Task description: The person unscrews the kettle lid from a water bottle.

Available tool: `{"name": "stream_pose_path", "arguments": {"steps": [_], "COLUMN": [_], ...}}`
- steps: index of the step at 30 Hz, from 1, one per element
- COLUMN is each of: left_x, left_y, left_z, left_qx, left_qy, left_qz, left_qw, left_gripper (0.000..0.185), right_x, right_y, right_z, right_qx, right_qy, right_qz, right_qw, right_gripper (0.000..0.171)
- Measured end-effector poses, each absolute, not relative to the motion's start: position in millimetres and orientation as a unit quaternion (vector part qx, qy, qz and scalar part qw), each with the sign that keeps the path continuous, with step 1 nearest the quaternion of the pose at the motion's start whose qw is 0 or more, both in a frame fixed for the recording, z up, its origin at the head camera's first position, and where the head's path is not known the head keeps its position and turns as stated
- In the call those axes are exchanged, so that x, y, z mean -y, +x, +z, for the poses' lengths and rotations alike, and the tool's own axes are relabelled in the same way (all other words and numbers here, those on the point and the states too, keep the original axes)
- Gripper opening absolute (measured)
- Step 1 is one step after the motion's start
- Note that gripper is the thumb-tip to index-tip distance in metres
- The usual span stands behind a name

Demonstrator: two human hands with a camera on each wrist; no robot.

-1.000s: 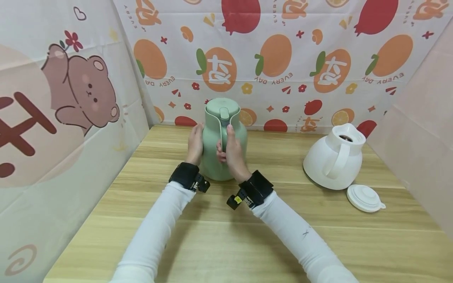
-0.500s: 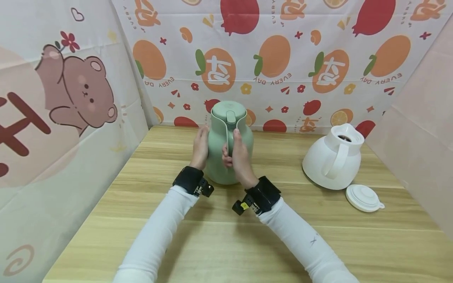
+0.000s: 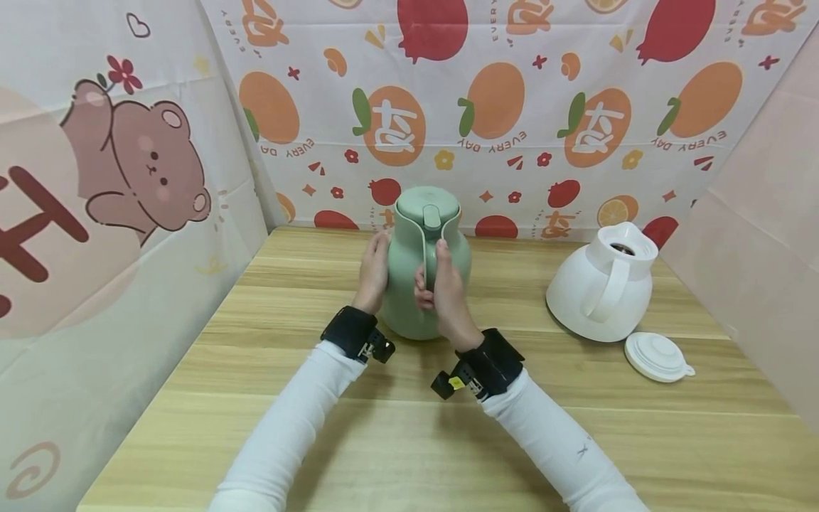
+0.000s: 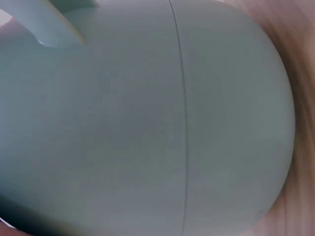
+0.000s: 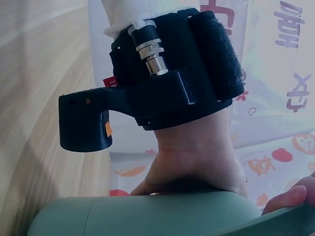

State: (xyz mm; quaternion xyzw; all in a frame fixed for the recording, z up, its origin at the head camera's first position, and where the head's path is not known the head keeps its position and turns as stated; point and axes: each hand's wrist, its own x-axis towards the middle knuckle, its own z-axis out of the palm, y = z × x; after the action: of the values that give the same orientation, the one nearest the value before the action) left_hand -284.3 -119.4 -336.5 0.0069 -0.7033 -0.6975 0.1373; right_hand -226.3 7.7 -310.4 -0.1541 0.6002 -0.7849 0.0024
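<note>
A pale green vacuum jug (image 3: 409,306) with its lid on stands upright between my two hands at mid-table. My left hand (image 3: 372,274) lies along the jug's left side, fingers pointing up and pressed against it; the fingertips are partly hidden behind the body. My right hand (image 3: 450,291) grips the jug's handle (image 3: 424,249), thumb extended up along it. In the left wrist view the jug's body (image 4: 123,123) fills most of the picture. The right wrist view shows the left hand (image 5: 192,157) against the jug. Whether the base touches the table cannot be told.
To the right stands a white jug (image 3: 579,299), its mouth uncovered and dark inside. A round white lid (image 3: 659,358) lies on the wooden table (image 3: 397,441) in front of it. Printed cloth walls (image 3: 499,163) enclose the table at the back and both sides.
The green jug has moved to the right and slightly nearer to me, with both hands keeping their places on it. The white jug and its lid have stayed put.
</note>
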Motion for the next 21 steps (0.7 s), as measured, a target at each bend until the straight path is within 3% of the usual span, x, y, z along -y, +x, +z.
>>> {"name": "stream_pose_path", "arguments": {"steps": [21], "left_x": [97], "left_y": [-273], "left_z": [-338], "left_qx": [0.706], "left_qy": [0.003], "left_qz": [-0.698], "left_qw": [0.116], "left_gripper": [0.045], "right_x": [-31], "right_y": [-208], "right_z": [-311], "right_qx": [-0.592], "right_qy": [-0.157], "right_qz": [-0.791], "right_qw": [-0.009], "right_gripper": [0.060]}}
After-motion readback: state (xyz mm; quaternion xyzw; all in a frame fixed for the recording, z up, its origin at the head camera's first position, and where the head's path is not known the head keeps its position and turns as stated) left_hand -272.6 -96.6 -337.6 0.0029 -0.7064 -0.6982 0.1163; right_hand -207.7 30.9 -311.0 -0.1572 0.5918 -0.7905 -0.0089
